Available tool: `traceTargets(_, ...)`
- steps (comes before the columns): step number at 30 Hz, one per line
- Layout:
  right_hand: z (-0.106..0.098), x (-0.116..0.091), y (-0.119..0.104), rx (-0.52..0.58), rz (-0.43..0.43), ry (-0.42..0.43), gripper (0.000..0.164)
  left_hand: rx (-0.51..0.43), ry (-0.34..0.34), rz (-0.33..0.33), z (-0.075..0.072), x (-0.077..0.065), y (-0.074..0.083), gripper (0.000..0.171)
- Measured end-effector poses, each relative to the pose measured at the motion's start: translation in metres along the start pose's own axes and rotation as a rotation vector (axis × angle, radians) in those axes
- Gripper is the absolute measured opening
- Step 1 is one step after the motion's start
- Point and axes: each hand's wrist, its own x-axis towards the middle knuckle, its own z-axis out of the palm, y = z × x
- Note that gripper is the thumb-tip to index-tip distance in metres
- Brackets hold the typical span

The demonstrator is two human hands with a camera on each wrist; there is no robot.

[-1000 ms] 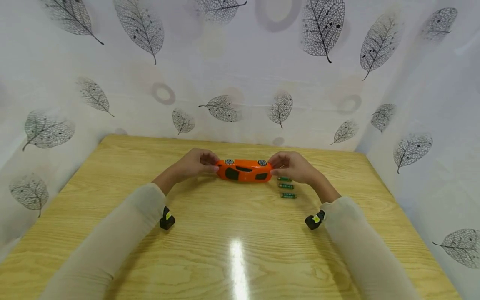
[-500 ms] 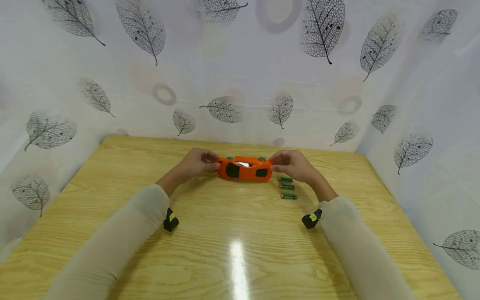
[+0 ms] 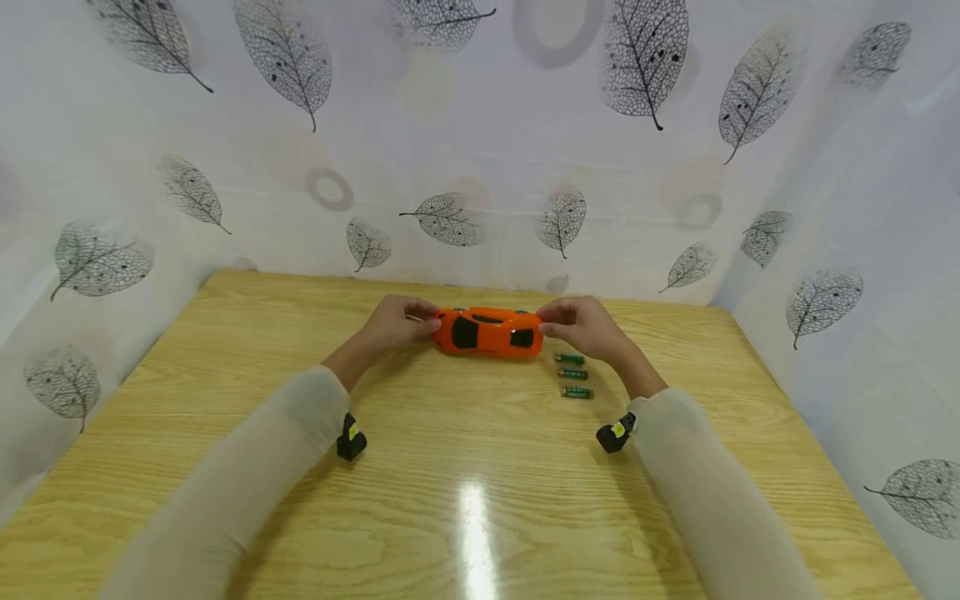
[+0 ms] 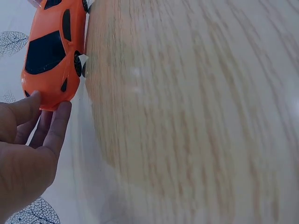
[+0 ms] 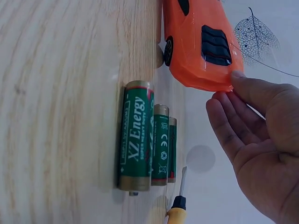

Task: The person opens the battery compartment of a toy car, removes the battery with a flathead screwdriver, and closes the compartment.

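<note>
An orange toy car with dark windows is held between both hands near the back of the table. My left hand pinches its front end, thumb on the hood and fingers beneath in the left wrist view. At the rear end, my right hand pinches the bumper between thumb and fingers, below the black louvred rear window. The roof faces up toward the head camera. Whether the wheels touch the table, I cannot tell. Several green batteries lie in a row just in front of the right hand.
A screwdriver with a yellow and black handle lies beyond the batteries in the right wrist view; the head view does not show it. Leaf-print cloth closes off the wooden table at the back and sides.
The car has rolled from its side, where the wheels showed, to roof up. Both hands turned with it, keeping their grip on the two ends. The batteries stayed in place.
</note>
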Motion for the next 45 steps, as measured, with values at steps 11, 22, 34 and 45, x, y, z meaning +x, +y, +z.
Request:
traceTargets(11,0.004,0.005,0.002,-0.013,0.008,0.039,0.025,0.017,0.062,-0.004,0.005,0.005,0.000,0.033)
traceTargets(22,0.006,0.008,0.002,0.023,0.025,0.028,0.033,0.026,0.114,0.016,0.007,0.010,-0.001,0.029)
traceTargets(34,0.008,0.006,0.004,0.015,0.062,-0.036,0.027,0.014,0.053,-0.090,0.010,0.012,0.000,0.027)
traceTargets(45,0.007,0.004,0.004,0.005,0.060,-0.051,0.027,0.053,0.048,-0.094,0.010,0.010,0.002,0.025)
